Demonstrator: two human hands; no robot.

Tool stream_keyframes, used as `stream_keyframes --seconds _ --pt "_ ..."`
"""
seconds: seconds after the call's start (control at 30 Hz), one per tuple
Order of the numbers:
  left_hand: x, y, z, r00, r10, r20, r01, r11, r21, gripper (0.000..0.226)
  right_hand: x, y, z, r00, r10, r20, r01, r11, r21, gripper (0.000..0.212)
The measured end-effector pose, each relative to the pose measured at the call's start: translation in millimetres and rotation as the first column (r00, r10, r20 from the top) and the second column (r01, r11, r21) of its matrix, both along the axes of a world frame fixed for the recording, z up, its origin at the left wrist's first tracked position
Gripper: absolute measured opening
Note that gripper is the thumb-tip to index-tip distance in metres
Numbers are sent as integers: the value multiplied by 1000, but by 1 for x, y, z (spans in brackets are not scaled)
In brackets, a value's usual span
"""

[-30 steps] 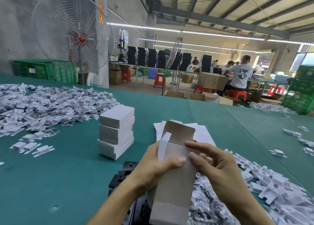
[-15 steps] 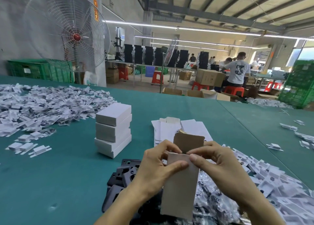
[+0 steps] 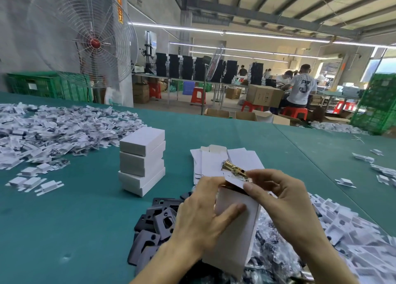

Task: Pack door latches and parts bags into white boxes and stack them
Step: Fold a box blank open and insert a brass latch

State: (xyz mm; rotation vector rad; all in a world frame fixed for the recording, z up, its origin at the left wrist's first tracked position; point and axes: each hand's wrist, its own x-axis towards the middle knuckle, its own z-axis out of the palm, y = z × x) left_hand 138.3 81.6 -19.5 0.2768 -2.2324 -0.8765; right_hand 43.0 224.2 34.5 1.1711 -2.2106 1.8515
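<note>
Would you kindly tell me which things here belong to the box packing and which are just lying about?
In the job: white box held by left hand and right hand; brass latch by its open end; stack of closed boxes; flat box blanks; bagged parts.
Lying about: fan; green crates; red stools.

Only the far end of the brass door latch (image 3: 232, 169) shows; the rest lies behind the flap of the white box (image 3: 235, 230) and fingers (image 3: 267, 176) of the right hand (image 3: 285, 200). The left hand (image 3: 199, 215) covers several black plates (image 3: 158, 217).
</note>
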Motion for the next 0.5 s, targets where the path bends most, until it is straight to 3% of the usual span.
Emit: stream_keyframes --seconds 0.1,0.17,0.27,0.5 --pt "0 17 3 994 108 25 -109 993 46 56 -3 0 -3 997 -77 21 76 996 43 14" --pt "-2 29 3 979 121 165 -127 991 31 76 -2 -1 -4 993 -114 29 114 993 29 17" --pt "-2 40 -2 947 23 321 -66 990 124 109 2 -3 -3 993 -116 -2 116 992 41 22" --pt "-3 39 -1 990 61 125 -77 988 134 97 6 -2 2 990 -91 104 89 996 27 14"
